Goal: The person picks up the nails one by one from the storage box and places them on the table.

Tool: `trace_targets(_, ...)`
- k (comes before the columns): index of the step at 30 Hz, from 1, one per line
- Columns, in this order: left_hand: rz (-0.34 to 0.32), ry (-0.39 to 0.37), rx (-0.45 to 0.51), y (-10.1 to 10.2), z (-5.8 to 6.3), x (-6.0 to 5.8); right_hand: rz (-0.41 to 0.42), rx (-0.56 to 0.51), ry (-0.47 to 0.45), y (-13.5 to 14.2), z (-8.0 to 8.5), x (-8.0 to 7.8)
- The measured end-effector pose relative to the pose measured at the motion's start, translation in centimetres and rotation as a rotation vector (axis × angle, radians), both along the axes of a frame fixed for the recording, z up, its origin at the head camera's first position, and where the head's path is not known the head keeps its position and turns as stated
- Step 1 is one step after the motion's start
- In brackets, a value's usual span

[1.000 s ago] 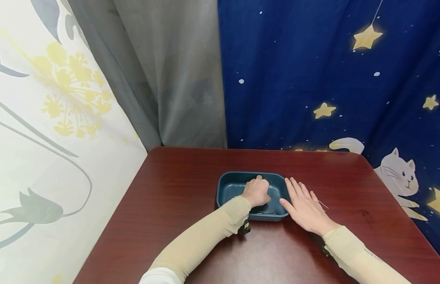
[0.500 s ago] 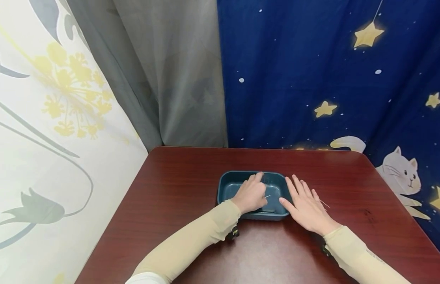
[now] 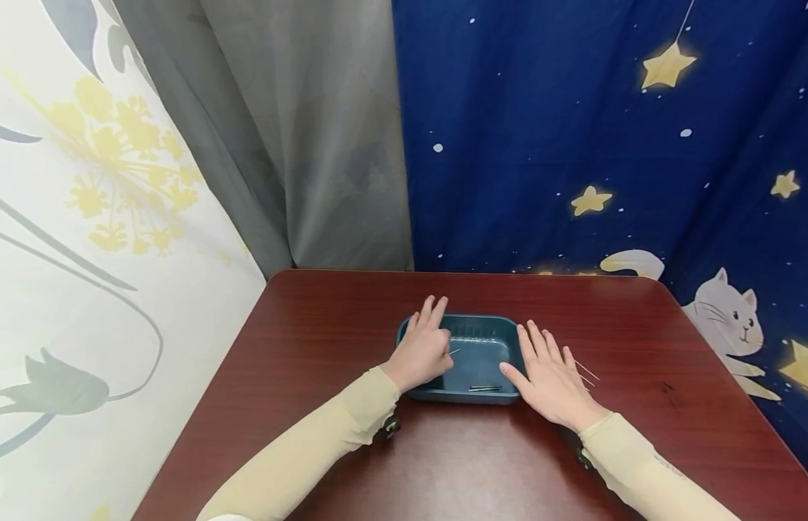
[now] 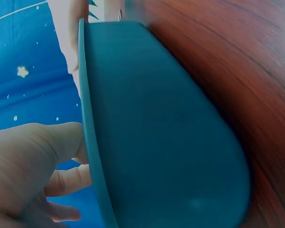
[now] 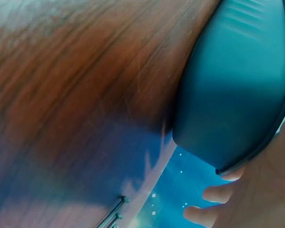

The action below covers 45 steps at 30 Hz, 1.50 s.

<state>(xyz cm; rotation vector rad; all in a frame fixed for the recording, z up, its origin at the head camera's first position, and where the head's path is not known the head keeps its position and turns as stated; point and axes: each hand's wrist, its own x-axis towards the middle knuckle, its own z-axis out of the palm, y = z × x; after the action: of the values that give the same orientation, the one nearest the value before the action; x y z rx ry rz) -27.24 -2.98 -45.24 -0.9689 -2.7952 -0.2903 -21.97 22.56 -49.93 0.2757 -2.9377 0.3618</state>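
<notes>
Tightly, the left hand (image 3: 418, 354) pinches a slim pale rod (image 3: 454, 352) between thumb and index finger, its other fingers spread toward the top of the frame. The rod is just left of centre in the head view, over the tray, its long axis running from the fingertips rightward and slightly up; it is too fine for its ends to be told apart. At the tray's right end the right hand (image 3: 554, 380) lies with fingers extended and a little spread, pointing up the frame, the thumb over the rim. Between the hands, the tray (image 3: 477, 397) is a smooth, dark teal, plastic-looking rectangle with rounded corners, its long side running left to right, its far inner wall finely ribbed. Along its near inner wall lie dark thin rods (image 3: 484, 388), roughly parallel to that wall; their exact count is unclear. Right of the right hand, slender nails (image 5: 115, 211) rest on the table, sloping down to the right in the head view; the right wrist view shows their small round heads. Beneath everything spreads the reddish-brown, wood-grained table (image 3: 313, 340), backed by a grey curtain (image 3: 339, 137) at upper left and a blue star-printed curtain (image 3: 541, 123) at upper right.
</notes>
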Motion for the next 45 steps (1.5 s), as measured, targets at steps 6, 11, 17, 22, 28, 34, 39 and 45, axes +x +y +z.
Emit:
trace_targets(6,0.013,0.041,0.008,-2.3,0.1,-0.1,-0.006,0.007,0.004,0.0,0.0,0.0)
trace_targets(11,0.025,0.082,0.005,-4.4,0.9,0.1,-0.003,0.016,0.009,-0.2,-0.1,0.1)
trace_targets(17,0.068,0.122,0.03,-7.8,1.9,-0.3,-0.011,0.013,0.038,-0.2,-0.3,0.1)
trace_targets(22,0.138,0.075,0.054,-11.0,1.4,-1.0,-0.009,0.014,0.036,-0.4,-0.4,0.0)
trace_targets(28,0.212,-0.009,0.076,-13.6,-0.6,-1.8,-0.02,0.017,0.031,-0.4,-0.4,0.3)
trace_targets(34,0.286,-0.055,0.061,-15.3,-2.4,-3.0,-0.018,0.017,0.036,-0.4,-0.3,0.3)
trace_targets(39,0.326,-0.087,0.04,-16.7,-3.5,-4.0,-0.016,0.014,0.032,-0.4,-0.2,0.2)
trace_targets(45,0.374,-0.132,0.023,-18.1,-4.7,-4.7,-0.023,0.004,0.039,-0.3,-0.1,0.2)
